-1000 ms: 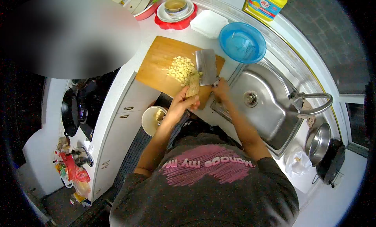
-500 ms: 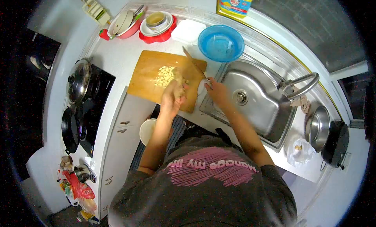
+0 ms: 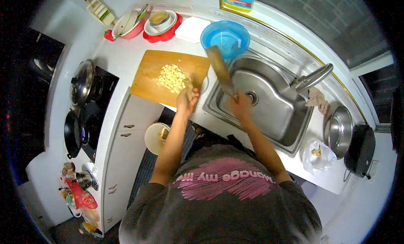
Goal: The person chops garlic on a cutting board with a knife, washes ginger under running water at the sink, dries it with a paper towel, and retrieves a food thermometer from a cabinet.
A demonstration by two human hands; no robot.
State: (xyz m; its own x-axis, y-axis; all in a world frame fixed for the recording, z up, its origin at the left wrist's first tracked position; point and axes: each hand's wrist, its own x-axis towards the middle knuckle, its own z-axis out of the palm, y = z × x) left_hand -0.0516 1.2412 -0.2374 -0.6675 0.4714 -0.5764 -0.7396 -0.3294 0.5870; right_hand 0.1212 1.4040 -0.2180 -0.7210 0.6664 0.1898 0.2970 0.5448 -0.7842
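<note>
My right hand is closed around the handle of a cleaver. The blade is raised over the near edge of the sink, pointing towards the blue basin, and is slightly blurred. At the right part of a wooden cutting board, my left hand has its fingers curled around a pale brown piece of food, whose kind I cannot make out. Just beyond it, a heap of small pale yellow chopped pieces lies on the board.
A blue basin stands beyond the steel sink. Stacked bowls are at the back. On the left is a stove with a lidded pan. Below the counter stands a white bucket; a plastic bag lies right.
The cleaver has swung up off the board's right side and over the sink edge with my right hand. My left hand stays by the chopped pieces. The view has shifted slightly.
</note>
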